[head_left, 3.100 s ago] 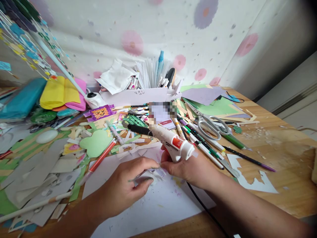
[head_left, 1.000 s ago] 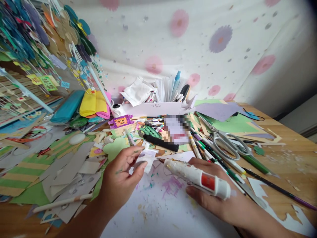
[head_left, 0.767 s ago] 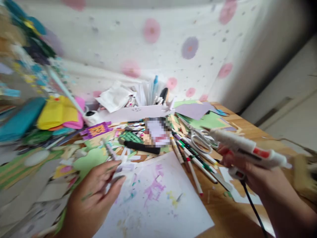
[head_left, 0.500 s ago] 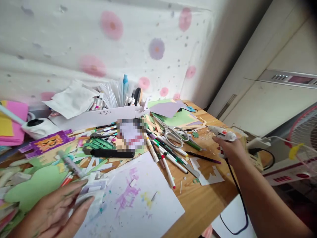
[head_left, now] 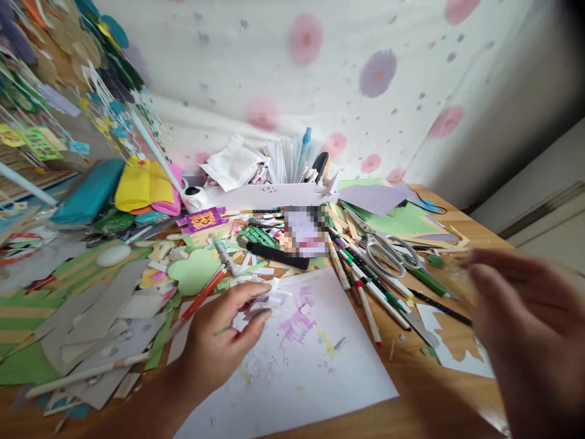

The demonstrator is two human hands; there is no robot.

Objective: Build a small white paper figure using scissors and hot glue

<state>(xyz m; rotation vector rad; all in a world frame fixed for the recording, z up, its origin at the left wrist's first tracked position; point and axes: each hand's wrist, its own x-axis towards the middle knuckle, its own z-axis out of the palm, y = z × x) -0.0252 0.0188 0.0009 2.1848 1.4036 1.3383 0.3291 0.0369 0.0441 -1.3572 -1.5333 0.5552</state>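
Note:
My left hand [head_left: 223, 335] is over a white drawing sheet [head_left: 338, 366] marked with purple and yellow smudges. Its thumb and forefinger are closed on a small folded piece of white paper [head_left: 273, 297]. On the right, my right hand [head_left: 534, 329] is smeared by motion, raised above the table with the fingers bent; I can make out nothing in it. Nearest to it lie a white paper scrap with a jagged cut-out [head_left: 439, 329] and a dark pencil [head_left: 441, 306]. No glue gun shows in this view.
Markers [head_left: 365, 305] and large scissors [head_left: 384, 247] lie beyond the sheet. A white box [head_left: 269, 195] of clear sticks and pens stands at the back. Paper offcuts [head_left: 109, 305] cover the left side, with a green flower cut-out [head_left: 194, 271] and a purple-orange piece [head_left: 203, 219].
The view has swung left. My right hand has let go of the white glue gun and come back toward the sheet. My left hand still has the folded paper piece.

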